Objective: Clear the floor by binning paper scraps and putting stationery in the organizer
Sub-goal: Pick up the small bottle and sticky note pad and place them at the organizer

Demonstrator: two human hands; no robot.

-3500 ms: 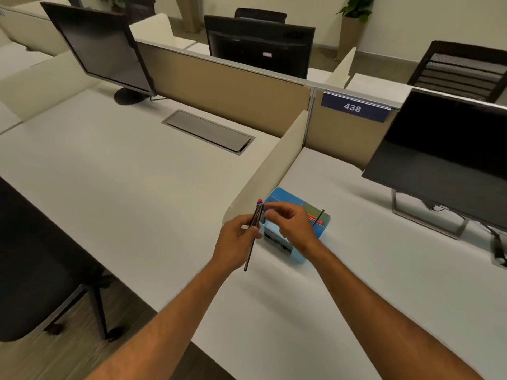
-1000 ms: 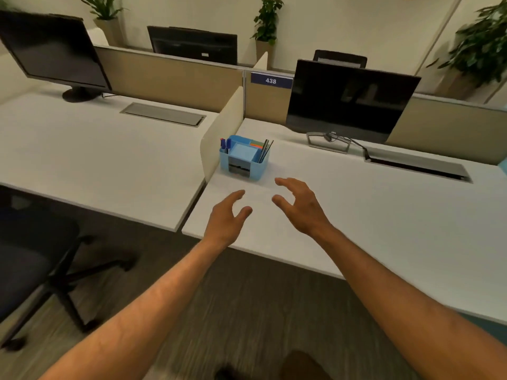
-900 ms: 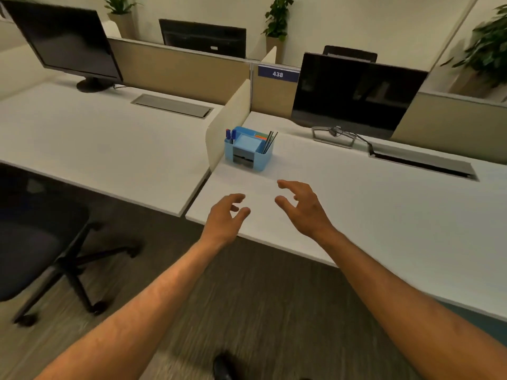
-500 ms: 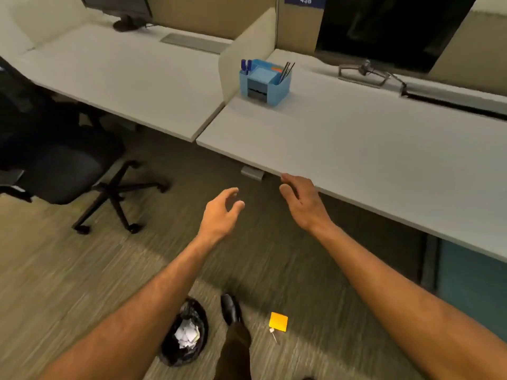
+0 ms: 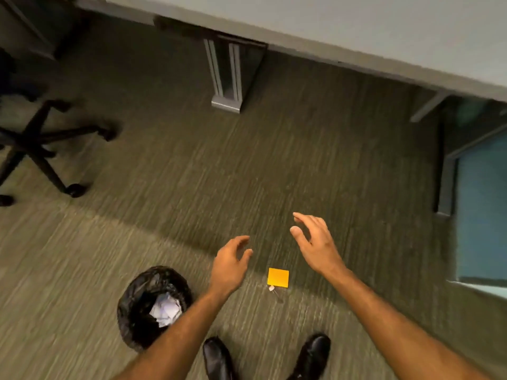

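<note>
An orange sticky-note pad [image 5: 278, 277] lies flat on the carpet between my two forearms. A small thin item [image 5: 273, 290], too blurred to identify, lies at its lower left corner. A bin lined with a black bag [image 5: 142, 297] stands at the lower left and holds white crumpled paper scraps [image 5: 166, 309]. My left hand [image 5: 230, 263] hovers open above the floor, left of the pad. My right hand [image 5: 315, 242] is also open, up and right of the pad. Neither hand holds anything. The organizer is out of view.
The white desk edge [image 5: 356, 53] runs across the top, with a grey desk leg [image 5: 226, 75] beneath it. An office chair base [image 5: 41, 144] stands at the left. A teal panel [image 5: 482, 209] is at the right. My black shoes [image 5: 312, 355] are at the bottom.
The pens went into the organizer and both hands came away empty. My view has tilted from the desktop down to the floor, bringing the bin and orange pad into sight.
</note>
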